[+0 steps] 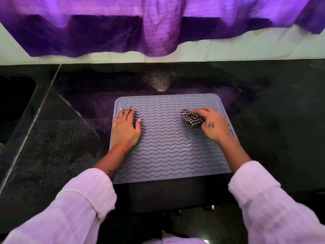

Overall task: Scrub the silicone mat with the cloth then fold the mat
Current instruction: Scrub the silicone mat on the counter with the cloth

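Note:
A grey silicone mat (167,143) with wavy ridges lies flat on the dark stone counter, its near edge at the counter's front. My left hand (125,128) rests palm down on the mat's left side, fingers spread. My right hand (213,125) presses a bunched black-and-white checked cloth (190,118) against the mat's upper right part. The cloth sticks out to the left of my fingers.
The black counter (272,111) stretches to both sides. A sink recess (15,103) sits at the far left. A purple curtain (158,27) hangs over the white tiled wall behind the counter. A wet patch (161,83) shines beyond the mat.

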